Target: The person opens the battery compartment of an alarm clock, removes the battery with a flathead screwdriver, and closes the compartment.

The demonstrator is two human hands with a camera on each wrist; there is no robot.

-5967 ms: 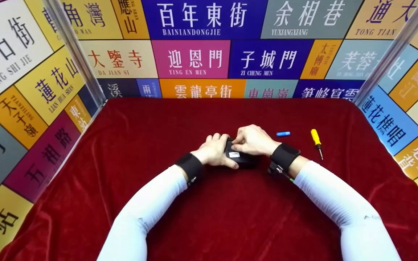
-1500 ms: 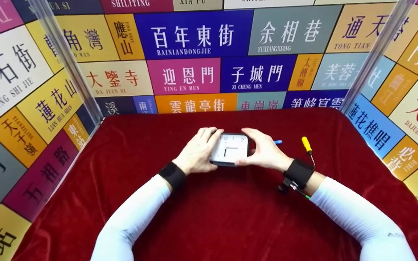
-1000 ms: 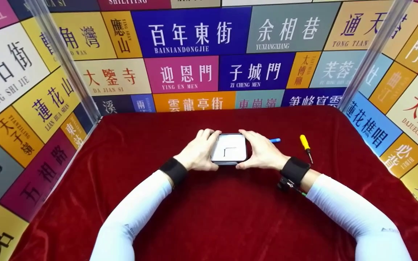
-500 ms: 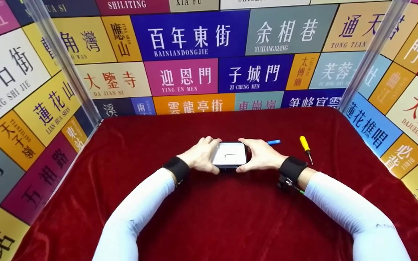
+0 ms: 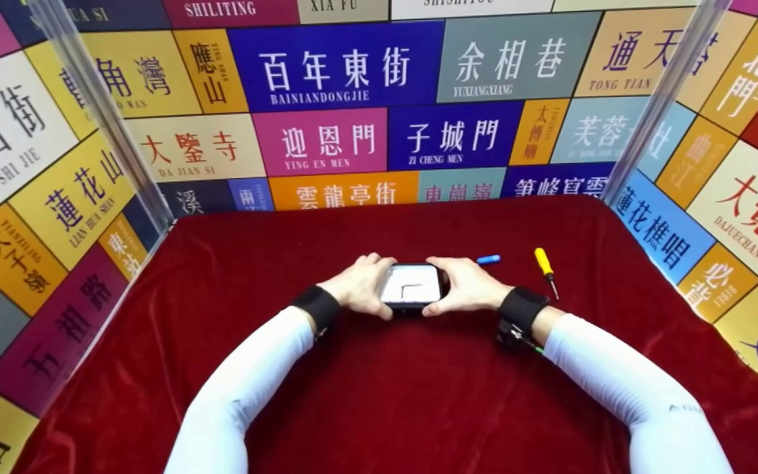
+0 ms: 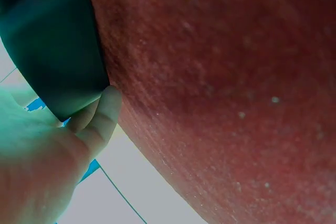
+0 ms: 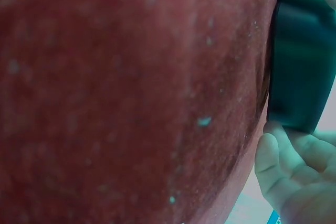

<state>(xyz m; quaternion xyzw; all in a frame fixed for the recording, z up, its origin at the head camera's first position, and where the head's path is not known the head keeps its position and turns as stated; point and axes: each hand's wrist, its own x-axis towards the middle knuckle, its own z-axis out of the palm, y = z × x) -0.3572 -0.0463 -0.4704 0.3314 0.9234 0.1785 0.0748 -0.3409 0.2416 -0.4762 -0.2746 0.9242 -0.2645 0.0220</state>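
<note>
A small square clock (image 5: 412, 283) with a white dial, dark hands and a black case faces up toward the head camera. My left hand (image 5: 360, 284) grips its left side, thumb at the near edge and fingers at the far edge. On the opposite side my right hand (image 5: 466, 284) holds it the same way. Both wrist views show the dark case (image 6: 52, 45) right at the red cloth. A fingertip (image 7: 268, 148) of the right hand sits at the case's lower end. The clock's back is hidden.
A blue battery (image 5: 488, 259) lies just beyond my right hand. Farther right is a yellow-handled screwdriver (image 5: 543, 262). Red velvet cloth (image 5: 405, 395) covers the table, with sign-covered panels (image 5: 326, 141) behind and at the sides.
Six seconds ago the black back faced up, with my right fingers working at it. Since then the clock has been turned dial-up, and both hands have brought it down toward the cloth.
</note>
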